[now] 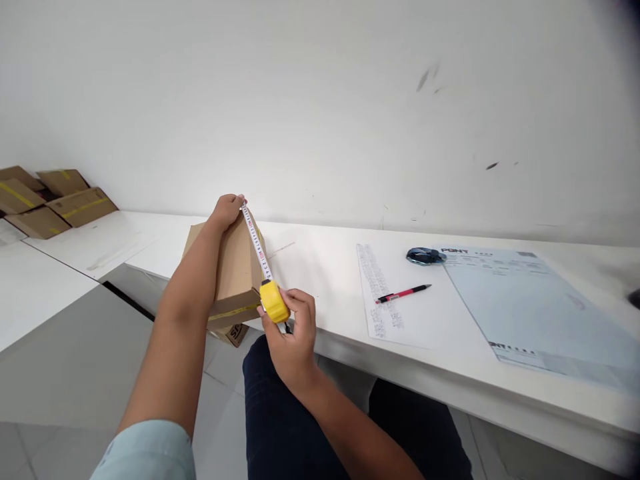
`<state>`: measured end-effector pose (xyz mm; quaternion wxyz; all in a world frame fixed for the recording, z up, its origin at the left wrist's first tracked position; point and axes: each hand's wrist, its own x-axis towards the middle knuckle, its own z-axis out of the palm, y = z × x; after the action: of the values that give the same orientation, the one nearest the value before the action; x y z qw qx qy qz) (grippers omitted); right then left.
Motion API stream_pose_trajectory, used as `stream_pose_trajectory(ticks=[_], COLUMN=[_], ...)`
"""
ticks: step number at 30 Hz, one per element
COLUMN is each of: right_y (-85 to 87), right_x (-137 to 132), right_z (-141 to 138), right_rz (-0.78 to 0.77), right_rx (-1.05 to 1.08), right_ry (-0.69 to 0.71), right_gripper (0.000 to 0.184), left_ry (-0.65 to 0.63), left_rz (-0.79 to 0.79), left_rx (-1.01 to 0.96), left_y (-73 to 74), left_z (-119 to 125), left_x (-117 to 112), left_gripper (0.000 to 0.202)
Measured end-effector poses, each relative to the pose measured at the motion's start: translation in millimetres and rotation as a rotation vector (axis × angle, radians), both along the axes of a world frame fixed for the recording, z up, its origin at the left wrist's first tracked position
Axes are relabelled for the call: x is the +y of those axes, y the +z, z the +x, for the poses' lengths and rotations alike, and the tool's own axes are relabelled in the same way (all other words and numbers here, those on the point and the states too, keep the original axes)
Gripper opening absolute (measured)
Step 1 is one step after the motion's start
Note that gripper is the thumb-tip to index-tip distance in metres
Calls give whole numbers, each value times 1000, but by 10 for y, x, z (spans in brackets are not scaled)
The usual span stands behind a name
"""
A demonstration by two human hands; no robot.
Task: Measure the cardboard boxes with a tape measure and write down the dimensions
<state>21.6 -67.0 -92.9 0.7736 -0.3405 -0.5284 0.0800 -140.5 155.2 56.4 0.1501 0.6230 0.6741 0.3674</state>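
The white table (325,267) stood along a bare wall. Nearest, the right hand (293,340) gripped the yellow tape measure (274,301) at the cardboard box (235,273) on the table's near edge. Farther, the left hand (227,210) pinched the tape end on the box's top corner; the blade probably needed to stay taut and flat along the edge.

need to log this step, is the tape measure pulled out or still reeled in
Pulled out. The white blade runs from the yellow case in the right hand along the cardboard box to the left hand pinning its end.
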Motion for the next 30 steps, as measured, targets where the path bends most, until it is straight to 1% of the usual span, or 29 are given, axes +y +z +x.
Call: stream_pose_trajectory(ticks=[1, 3, 6, 8, 10, 12, 14, 16, 17, 18, 19, 21, 22, 24, 25, 27, 28, 30], right_y=[-40, -131, -267, -333, -373, -394, -408, -424, -433, -445, -459, -492, -512, -552, -570, -591, -592, -580], right_x=[15, 67, 168, 222, 256, 270, 259, 210, 165, 105, 30, -150, -247, -426, -500, -602, -630, -652], right_z=[9, 21, 50, 96, 173, 268, 361, 432, 457, 477, 493, 525, 544, 583, 603, 633, 644, 660], right_rz=[-14, -75, -207, -302, -376, -412, -426, -419, -406, -387, -362, -306, -280, -241, -229, -214, -208, -198], right_rx=[11, 54, 160, 227, 274, 305, 318, 333, 348, 369, 393, 427, 430, 419, 412, 406, 412, 428], right_ry=[3, 24, 99, 151, 188, 193, 181, 163, 155, 148, 143, 145, 156, 179, 183, 182, 180, 191], right_gripper=[31, 29, 31, 33, 35, 38, 41, 43, 43, 43, 42, 39, 39, 38, 37, 37, 37, 36], left_ry=[-8, -21, -44, -73, -119, -174, -225, -308, -386, -477, -544, -659, -688, -677, -695, -743, -761, -775], left_rz=[21, 42, 16, -18, -45, -61, -78, -122, -165, -203, -225, -200, -186, -168, -188, -289, -350, -453], left_rx=[21, 62, 113, 144, 172, 197, 217, 286, 372, 479, 574, 678, 709, 774, 809, 868, 880, 871], left_y=[25, -9, -112, -105, 2, 190, 405, 572, 616, 626, 600, 457, 355, 143, 50, -82, -119, -146], left_z=[13, 10, 16, 76, 193, 360, 564, 787, 901, 1012, 1119, 1310, 1389, 1515, 1564, 1642, 1675, 1720], left_x=[72, 136, 157, 189, 229, 226, 115, -146, -331, -543, -771, -1229, -1437, -1774, -1896, -2045, -2075, -2059], left_gripper=[32, 33, 35, 36, 35, 34, 31, 28, 28, 27, 28, 27, 25, 24, 23, 22, 22, 25])
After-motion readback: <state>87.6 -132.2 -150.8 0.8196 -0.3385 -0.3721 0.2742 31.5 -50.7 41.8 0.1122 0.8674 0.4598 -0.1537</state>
